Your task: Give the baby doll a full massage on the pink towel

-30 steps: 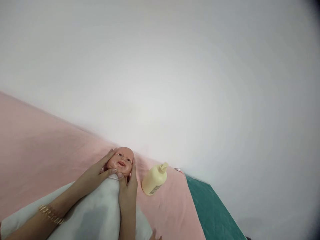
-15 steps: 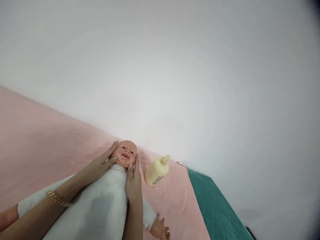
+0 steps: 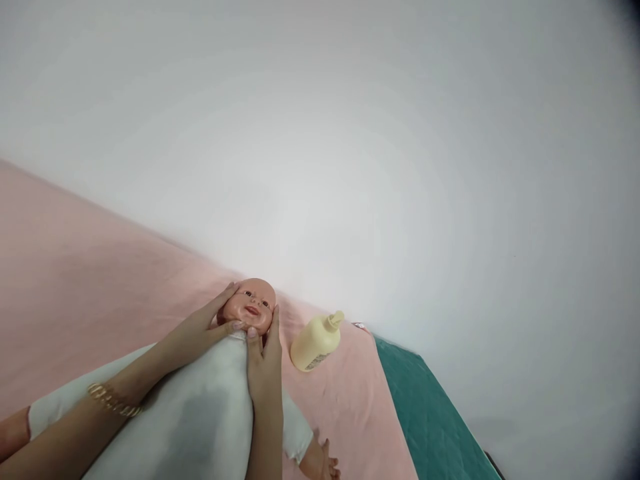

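A baby doll (image 3: 257,293) with a bare plastic head and a white cloth body lies on its back on a pink sheet (image 3: 130,273). My left hand (image 3: 207,327), with a gold bracelet at the wrist, cups one side of the doll's head, its thumb along the chin. On the other side, my right hand (image 3: 265,357) holds the cheek, its thumb just under the chin. Both thumbs lie close together near the doll's neck. Just right of my right hand, a pale yellow pump bottle (image 3: 315,343) stands upright on the sheet.
A white wall (image 3: 320,147) rises right behind the doll's head and the bottle. Right of the pink sheet shows a green quilted surface (image 3: 430,407). The doll's arms stretch out to both sides.
My thumbs have slid from the doll's cheeks down toward its chin and closer together. The doll and the bottle stay in place; the view has shifted slightly.
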Demonstrator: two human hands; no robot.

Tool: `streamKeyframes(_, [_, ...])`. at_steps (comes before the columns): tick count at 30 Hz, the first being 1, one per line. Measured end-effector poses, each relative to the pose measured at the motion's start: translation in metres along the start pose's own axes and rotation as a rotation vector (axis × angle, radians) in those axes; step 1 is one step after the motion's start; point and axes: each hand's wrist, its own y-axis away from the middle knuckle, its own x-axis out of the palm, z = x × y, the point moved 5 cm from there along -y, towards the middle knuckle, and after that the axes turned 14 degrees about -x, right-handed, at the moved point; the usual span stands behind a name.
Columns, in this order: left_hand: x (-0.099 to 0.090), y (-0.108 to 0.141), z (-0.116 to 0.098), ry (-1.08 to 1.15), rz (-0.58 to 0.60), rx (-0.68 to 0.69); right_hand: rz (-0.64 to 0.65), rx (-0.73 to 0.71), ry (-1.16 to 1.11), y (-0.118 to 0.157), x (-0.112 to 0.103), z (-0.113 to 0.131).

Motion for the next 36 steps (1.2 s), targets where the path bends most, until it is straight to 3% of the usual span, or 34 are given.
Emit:
streamKeyframes(9, [0.004, 0.002, 0.000, 0.080, -0.024, 0.006, -0.025, 0.007, 0.037, -0.002, 0.001, -0.007])
streamKeyframes(17, [0.000, 0.005, -0.010, -0.024, -0.013, -0.036, 0.003, 0.015, 0.058, 0.000, 0.000, -0.004])
streamKeyframes(22, [0.000, 0.006, -0.013, -0.115, -0.007, 0.021, -0.009, 0.001, 0.031, 0.000, -0.001, -0.004])
streamKeyframes(29, [0.001, 0.004, -0.008, -0.056, -0.028, 0.045, -0.009, 0.026, 0.030, -0.002, -0.001, -0.007])
streamKeyframes(36, [0.001, 0.005, -0.011, -0.017, -0.016, -0.038, -0.012, 0.037, -0.031, -0.001, 0.002, 0.005])
